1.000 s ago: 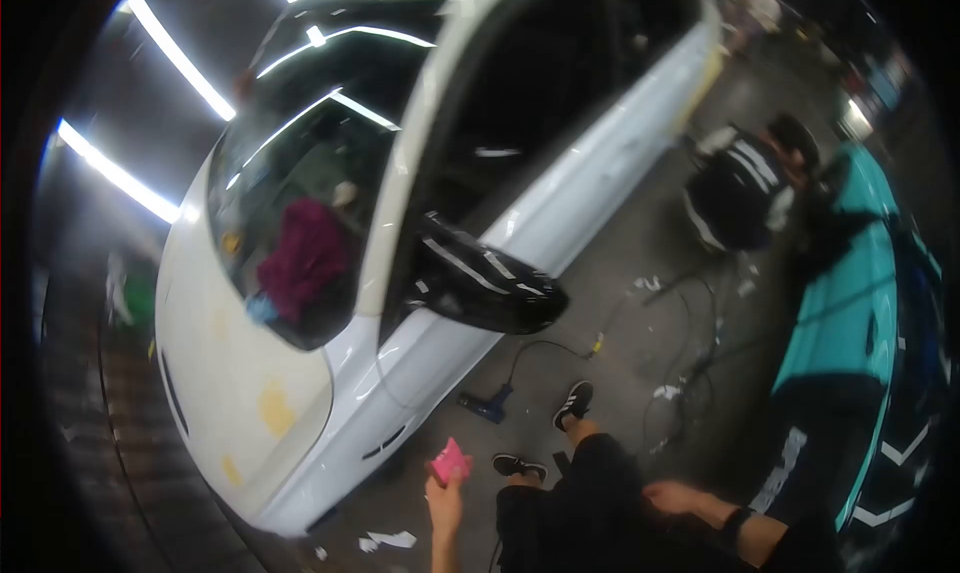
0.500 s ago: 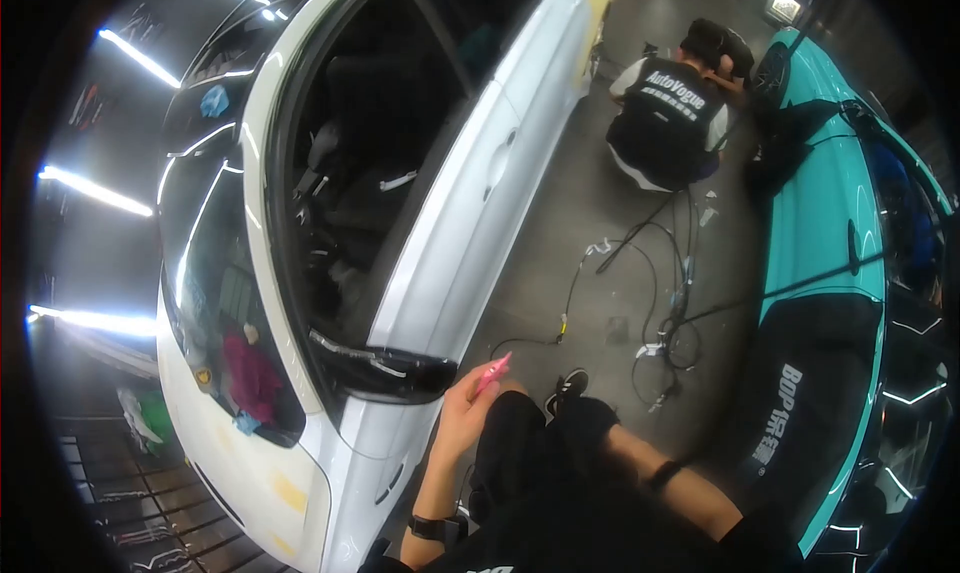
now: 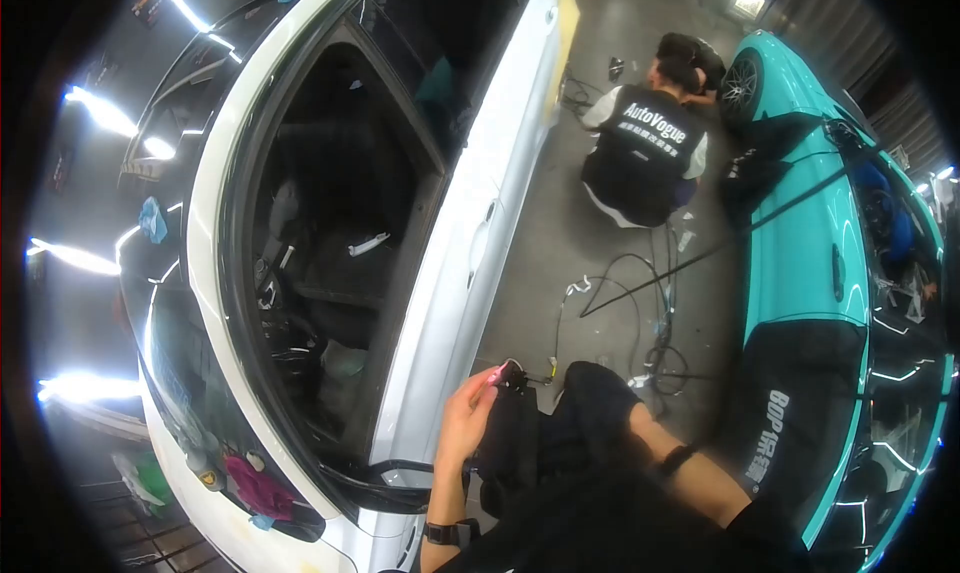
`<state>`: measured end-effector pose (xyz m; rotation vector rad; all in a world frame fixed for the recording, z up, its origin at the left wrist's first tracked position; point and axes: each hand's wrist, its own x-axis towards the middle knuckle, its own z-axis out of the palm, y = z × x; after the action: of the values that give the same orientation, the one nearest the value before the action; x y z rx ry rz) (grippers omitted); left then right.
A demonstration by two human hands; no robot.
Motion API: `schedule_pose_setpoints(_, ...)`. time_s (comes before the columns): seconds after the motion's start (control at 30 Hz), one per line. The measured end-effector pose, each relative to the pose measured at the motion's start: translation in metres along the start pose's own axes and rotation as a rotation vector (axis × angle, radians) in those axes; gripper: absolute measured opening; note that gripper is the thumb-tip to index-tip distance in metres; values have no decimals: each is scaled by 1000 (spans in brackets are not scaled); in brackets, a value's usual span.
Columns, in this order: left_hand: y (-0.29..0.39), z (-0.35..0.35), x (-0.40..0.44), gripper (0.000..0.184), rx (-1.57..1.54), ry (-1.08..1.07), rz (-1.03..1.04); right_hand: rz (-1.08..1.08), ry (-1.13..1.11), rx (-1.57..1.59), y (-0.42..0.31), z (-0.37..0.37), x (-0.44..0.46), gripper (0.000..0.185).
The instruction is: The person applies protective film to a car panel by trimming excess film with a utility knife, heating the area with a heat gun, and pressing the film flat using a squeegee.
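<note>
My left hand (image 3: 468, 413) pinches a small pink piece (image 3: 497, 375) between thumb and fingertips, in front of my dark-clothed knee. Just left of it runs the side of the white car (image 3: 435, 343), whose black mirror (image 3: 395, 483) lies below and left of the hand. My right forearm reaches toward my other thigh; its fingers are hidden behind dark clothing, so what that hand does is not visible.
A person in a black vest (image 3: 645, 153) crouches further along the floor, with another person beyond. Cables (image 3: 665, 303) lie coiled on the floor. At the right stands a teal car (image 3: 805, 263) with a black cover (image 3: 800, 403). A purple cloth (image 3: 258, 488) shows at the windshield.
The view has shifted forward along the white car. My left hand, still with the pink piece, has come up beside the door. The blue tool on the floor is out of sight.
</note>
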<state>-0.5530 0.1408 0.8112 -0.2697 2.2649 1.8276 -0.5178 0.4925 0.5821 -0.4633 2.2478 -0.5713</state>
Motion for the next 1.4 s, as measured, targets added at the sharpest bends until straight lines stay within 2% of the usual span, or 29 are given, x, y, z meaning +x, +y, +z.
schedule_pose_setpoints(0.27,-17,16,-3,34,195,213,-95,-219,148,-47,43,-87,-33,13)
schedule_pose_setpoints(0.3,-25,24,-10,34,180,236,-98,-109,61,-119,31,-108,-34,15)
schedule_pose_setpoints(0.37,-43,44,-31,40,305,184,-333,22,-103,-213,20,-136,-25,18)
schedule_pose_setpoints(0.4,-43,56,-44,47,270,159,-504,-32,-200,-289,1,-159,-27,17)
schedule_pose_setpoints(0.43,-51,70,-61,47,253,205,-535,-136,-220,-280,3,-160,-25,19)
schedule_pose_setpoints(0.5,-84,103,-108,52,106,298,-480,-264,-322,-389,4,-165,-22,19)
schedule_pose_setpoints(0.57,-131,127,-163,52,53,442,-604,-352,-361,-366,-9,-184,-23,18)
schedule_pose_setpoints(0.63,-159,159,-225,49,234,482,-531,-380,-387,-260,-18,-189,-26,18)
schedule_pose_setpoints(0.67,-168,174,-245,47,203,548,-551,-374,-446,-251,-21,-185,-28,19)
schedule_pose_setpoints(0.7,-173,181,-268,46,171,609,-569,-355,-504,-248,-22,-176,-33,20)
schedule_pose_setpoints(0.77,-165,191,-292,45,16,736,-580,-531,-398,-240,0,-141,-42,21)
schedule_pose_setpoints(0.8,-154,188,-305,45,-102,736,-611,-571,-414,-191,-13,-131,-49,19)
schedule_pose_setpoints(0.83,-148,191,-319,46,-220,723,-622,-619,-467,-250,-21,-119,-45,19)
schedule_pose_setpoints(0.87,-158,201,-334,46,-265,784,-628,-553,-533,-352,-24,-100,-37,19)
schedule_pose_setpoints(0.9,-167,210,-352,47,-265,822,-545,-485,-586,-450,-32,-81,-35,20)
schedule_pose_setpoints(0.93,-176,220,-374,48,-255,856,-461,-517,-607,-494,-50,-63,-42,20)
schedule_pose_setpoints(1.0,-197,245,-422,49,-253,939,-425,-697,-677,-736,-94,-15,-69,17)
schedule_pose_setpoints(1.03,-207,259,-451,51,-232,968,-391,-713,-693,-768,-94,16,-77,17)
schedule_pose_setpoints(1.07,-213,269,-482,51,-256,995,-393,-837,-758,-796,-90,52,-79,14)
schedule_pose_setpoints(1.1,-213,277,-509,51,-222,972,-496,-958,-827,-822,-84,73,-83,11)
schedule_pose_setpoints(1.17,-226,293,-565,53,-222,966,-629,-1042,-903,-895,-108,116,-104,11)
schedule_pose_setpoints(1.23,-233,311,-615,51,-285,1129,-579,-1072,-944,-959,-145,155,-130,10)
schedule_pose_setpoints(1.27,-234,313,-642,51,-297,1135,-583,-1077,-951,-986,-161,172,-144,10)
schedule_pose_setpoints(1.33,-227,308,-669,47,-488,1251,-605,-1125,-973,-1020,-183,198,-155,9)
schedule_pose_setpoints(1.4,-264,316,-693,45,-500,1243,-642,-1189,-965,-1065,-206,228,-167,9)
